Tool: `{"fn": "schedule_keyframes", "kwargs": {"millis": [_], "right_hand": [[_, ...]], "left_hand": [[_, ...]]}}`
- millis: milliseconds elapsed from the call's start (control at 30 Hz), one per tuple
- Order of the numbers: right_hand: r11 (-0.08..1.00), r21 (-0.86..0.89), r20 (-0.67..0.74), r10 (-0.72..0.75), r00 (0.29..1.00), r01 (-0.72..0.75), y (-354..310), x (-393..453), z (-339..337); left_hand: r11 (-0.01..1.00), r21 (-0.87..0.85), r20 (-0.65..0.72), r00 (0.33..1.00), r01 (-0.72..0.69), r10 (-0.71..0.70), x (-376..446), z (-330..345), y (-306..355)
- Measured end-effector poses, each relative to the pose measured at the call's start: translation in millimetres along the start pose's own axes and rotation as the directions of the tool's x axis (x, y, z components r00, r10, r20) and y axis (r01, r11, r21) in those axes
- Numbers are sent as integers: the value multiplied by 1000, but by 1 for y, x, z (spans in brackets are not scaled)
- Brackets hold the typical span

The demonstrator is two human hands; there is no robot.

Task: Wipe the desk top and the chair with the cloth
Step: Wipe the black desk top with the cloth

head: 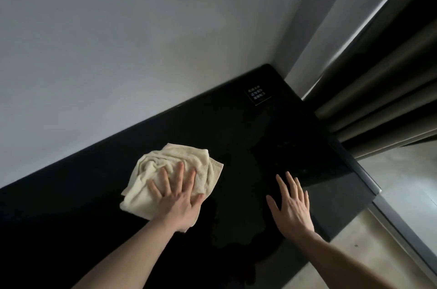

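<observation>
Head view, cloth [165, 170] under left hand [176, 201]

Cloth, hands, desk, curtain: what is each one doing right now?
Cloth: crumpled, lying on the desk, pressed flat under the left hand.
Left hand: fingers spread, pressing on the cloth.
Right hand: open, fingers straight, over the desk.
Desk top: black, glossy.
Small card: lying near the corner.
Curtain: hanging in folds.

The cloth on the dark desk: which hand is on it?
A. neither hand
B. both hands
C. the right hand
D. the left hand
D: the left hand presses flat on the cream cloth with spread fingers, while the right hand is open over the bare desk top, apart from it.
</observation>
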State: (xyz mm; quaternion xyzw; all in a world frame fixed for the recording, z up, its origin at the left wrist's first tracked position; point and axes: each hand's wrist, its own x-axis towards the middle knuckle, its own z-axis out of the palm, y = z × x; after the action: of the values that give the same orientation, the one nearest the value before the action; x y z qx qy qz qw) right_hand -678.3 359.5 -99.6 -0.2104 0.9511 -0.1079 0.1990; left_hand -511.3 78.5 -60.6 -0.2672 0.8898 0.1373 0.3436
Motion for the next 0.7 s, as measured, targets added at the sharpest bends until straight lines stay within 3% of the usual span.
{"fn": "schedule_keyframes", "kwargs": {"millis": [133, 233, 433, 700], "right_hand": [[1000, -6, -80, -5, 997, 5, 43, 22, -10], [994, -75, -95, -88, 992, 81, 65, 26, -9], [990, -41, -186, -138, 973, 132, 76, 31, -4], [987, -1, -211, -156, 965, 160, 81, 31, -3]], "left_hand": [[998, 15, -29, 998, -54, 54, 41, -24, 51], [990, 36, -64, 989, -133, 135, 71, -41, 97], [955, 138, -136, 950, -264, 282, 139, -72, 196], [934, 92, -84, 932, -346, 353, 199, -122, 289]]}}
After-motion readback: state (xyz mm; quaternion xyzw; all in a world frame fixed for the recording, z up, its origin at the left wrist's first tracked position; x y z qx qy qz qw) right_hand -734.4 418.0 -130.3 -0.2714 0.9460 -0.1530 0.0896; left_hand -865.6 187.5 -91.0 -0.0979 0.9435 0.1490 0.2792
